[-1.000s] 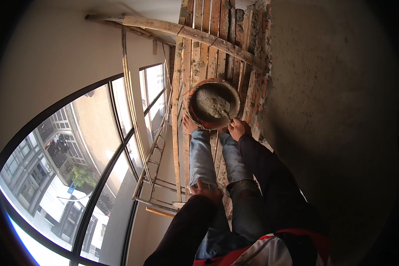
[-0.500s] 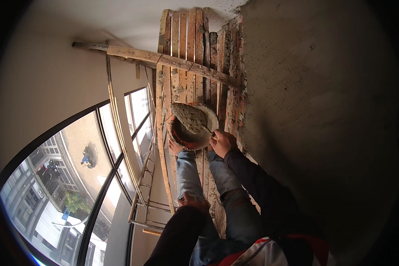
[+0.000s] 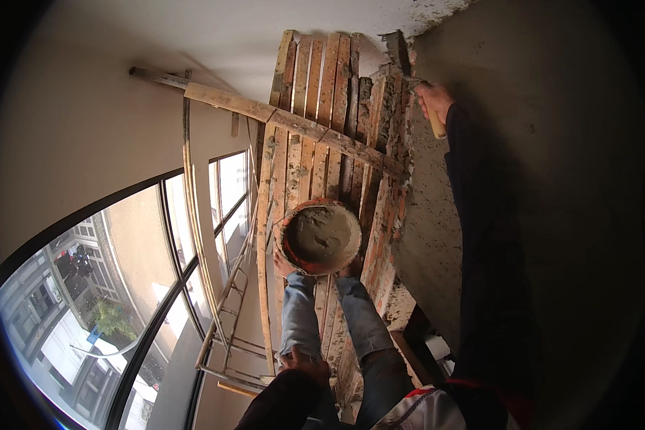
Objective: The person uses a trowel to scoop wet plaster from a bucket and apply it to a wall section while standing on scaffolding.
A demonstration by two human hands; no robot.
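High on the right, my right hand [image 3: 436, 104] grips the wooden handle of a trowel [image 3: 397, 51]. Its grey blade is against the wall's corner, beyond the far end of the planks. My left hand [image 3: 304, 364] rests on my left knee with fingers spread over the jeans and nothing in it. A round bucket [image 3: 287, 247] with a mortar-crusted rim stands on the planks by my feet. Wet grey mortar [image 3: 324, 233] lies inside it, its surface scooped and uneven.
I am on a scaffold of narrow, mortar-spattered planks [image 3: 330, 79]. A wooden board [image 3: 301, 125] crosses above them. Large windows [image 3: 186, 272] and a metal scaffold frame [image 3: 229, 308] are on the left. A rough grey wall [image 3: 430, 215] rises along the right.
My right hand has swung the mortar-loaded trowel from over the bucket up and right to the wall's corner. The bucket's mortar is now uncovered. My left hand stays on the knee.
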